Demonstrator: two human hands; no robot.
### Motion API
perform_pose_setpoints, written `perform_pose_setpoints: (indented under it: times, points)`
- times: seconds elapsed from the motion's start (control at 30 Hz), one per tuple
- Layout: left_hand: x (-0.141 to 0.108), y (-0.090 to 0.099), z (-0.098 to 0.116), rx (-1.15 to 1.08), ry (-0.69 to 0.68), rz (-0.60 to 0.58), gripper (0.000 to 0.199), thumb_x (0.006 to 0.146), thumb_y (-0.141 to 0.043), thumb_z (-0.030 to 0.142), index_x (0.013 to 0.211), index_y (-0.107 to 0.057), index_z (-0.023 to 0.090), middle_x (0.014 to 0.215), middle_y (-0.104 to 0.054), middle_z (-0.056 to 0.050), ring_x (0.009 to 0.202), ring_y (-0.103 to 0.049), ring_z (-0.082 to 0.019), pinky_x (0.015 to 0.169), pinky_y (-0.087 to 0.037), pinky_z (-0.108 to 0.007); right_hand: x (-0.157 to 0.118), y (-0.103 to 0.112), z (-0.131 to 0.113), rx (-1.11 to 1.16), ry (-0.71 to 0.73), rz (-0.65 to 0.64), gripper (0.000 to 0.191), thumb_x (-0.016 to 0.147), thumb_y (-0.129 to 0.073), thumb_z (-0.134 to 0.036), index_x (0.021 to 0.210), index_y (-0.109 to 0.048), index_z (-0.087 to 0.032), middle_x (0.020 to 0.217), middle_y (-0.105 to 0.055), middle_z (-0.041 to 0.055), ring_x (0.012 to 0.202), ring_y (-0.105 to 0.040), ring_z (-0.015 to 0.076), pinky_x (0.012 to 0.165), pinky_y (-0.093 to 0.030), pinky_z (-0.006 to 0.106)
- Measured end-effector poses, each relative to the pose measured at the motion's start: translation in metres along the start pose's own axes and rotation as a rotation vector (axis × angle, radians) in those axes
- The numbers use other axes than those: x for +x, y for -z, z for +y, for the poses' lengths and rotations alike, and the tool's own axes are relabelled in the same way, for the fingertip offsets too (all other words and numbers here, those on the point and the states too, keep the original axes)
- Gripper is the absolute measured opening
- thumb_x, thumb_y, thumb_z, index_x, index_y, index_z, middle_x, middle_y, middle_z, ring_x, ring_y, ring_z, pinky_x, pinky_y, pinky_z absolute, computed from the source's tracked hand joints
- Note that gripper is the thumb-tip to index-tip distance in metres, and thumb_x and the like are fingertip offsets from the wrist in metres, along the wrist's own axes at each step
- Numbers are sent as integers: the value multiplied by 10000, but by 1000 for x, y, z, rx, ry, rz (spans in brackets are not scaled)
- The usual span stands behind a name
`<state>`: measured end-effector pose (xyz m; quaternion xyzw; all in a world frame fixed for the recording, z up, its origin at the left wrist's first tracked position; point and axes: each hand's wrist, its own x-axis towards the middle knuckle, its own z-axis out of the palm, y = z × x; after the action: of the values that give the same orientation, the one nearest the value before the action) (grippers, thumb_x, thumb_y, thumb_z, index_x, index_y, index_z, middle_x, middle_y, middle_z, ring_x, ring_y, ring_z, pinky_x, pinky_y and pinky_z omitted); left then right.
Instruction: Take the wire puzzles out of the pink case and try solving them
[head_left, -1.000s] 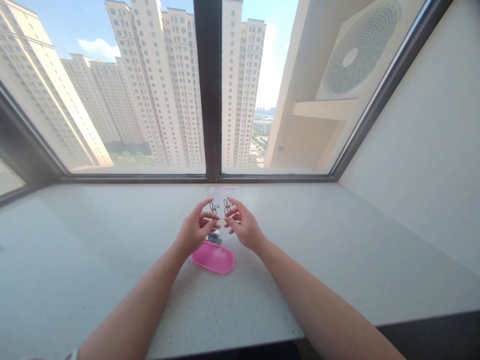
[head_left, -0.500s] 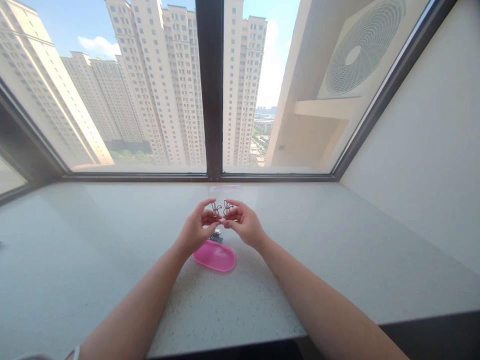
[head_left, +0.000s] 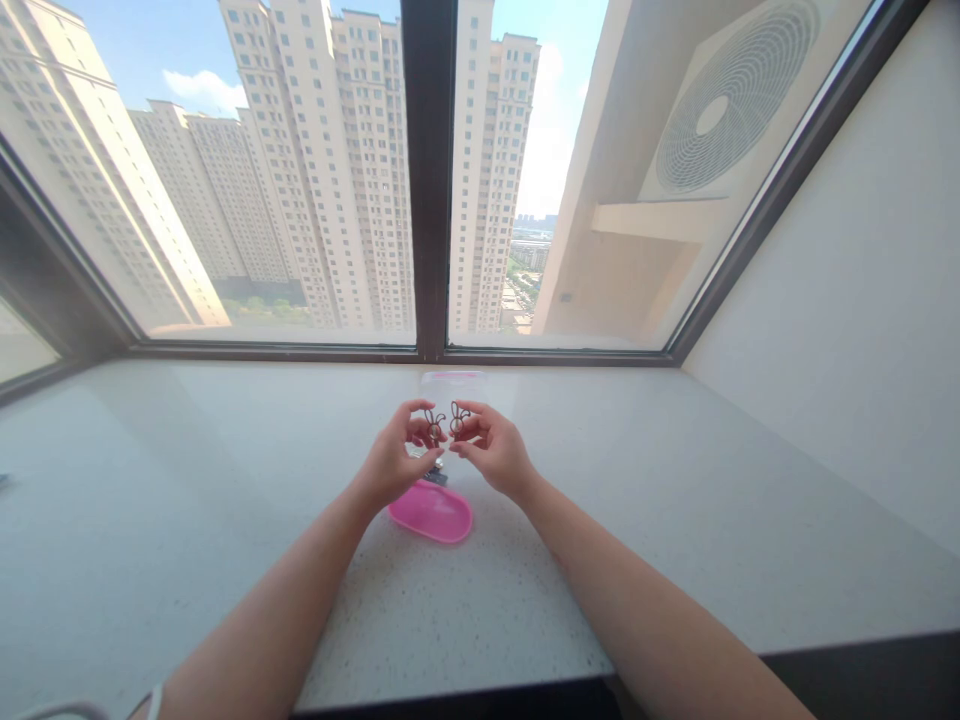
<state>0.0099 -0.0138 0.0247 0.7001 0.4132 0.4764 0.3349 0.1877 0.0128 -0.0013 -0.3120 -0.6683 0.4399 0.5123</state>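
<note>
My left hand point(head_left: 393, 455) pinches a small dark rabbit-shaped outline piece point(head_left: 434, 428) between thumb and fingers. A matching rabbit-shaped piece point(head_left: 457, 420) is held upright in my right hand point(head_left: 495, 450). The two pieces are side by side with a narrow gap between them. Below my left hand lies a pink oval tray point(head_left: 435, 514) on the pale speckled counter point(head_left: 465, 620). Small dark and silvery items point(head_left: 435, 475) sit at the tray's back edge, partly hidden by my left hand; they are too small to name.
Behind the hands, a clear container with a pink strip point(head_left: 454, 376) stands near the window frame point(head_left: 431, 200). A white wall point(head_left: 840, 300) rises on the right. At the bottom left a whitish cable-like thing point(head_left: 67, 709) shows beside my wrist.
The two rabbit-shaped pieces are slightly farther apart, and my fingertips no longer meet. The view has shifted slightly.
</note>
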Motion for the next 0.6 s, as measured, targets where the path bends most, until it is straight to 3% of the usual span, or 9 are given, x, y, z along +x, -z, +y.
perform_pose_setpoints:
  times: [0.33,0.6]
  points:
    - [1,1,4,-309,131,-95,454,668,-720,207,1004,-414,222,736,-619,26,678,-604,-136,659,-488,-288,-2,-1,-4,-42,12,-11,555,688,-685,-217,1221,-531,-225,869,-632,42,744,-611,169,601,-524,289]
    - [1,1,4,-305,112,-105,460,689,-696,181,1075,-446,207,748,-611,15,676,-592,-130,644,-488,-281,-3,0,-9,-73,46,-15,540,694,-672,-190,1215,-535,-227,860,-635,33,753,-617,167,621,-520,290]
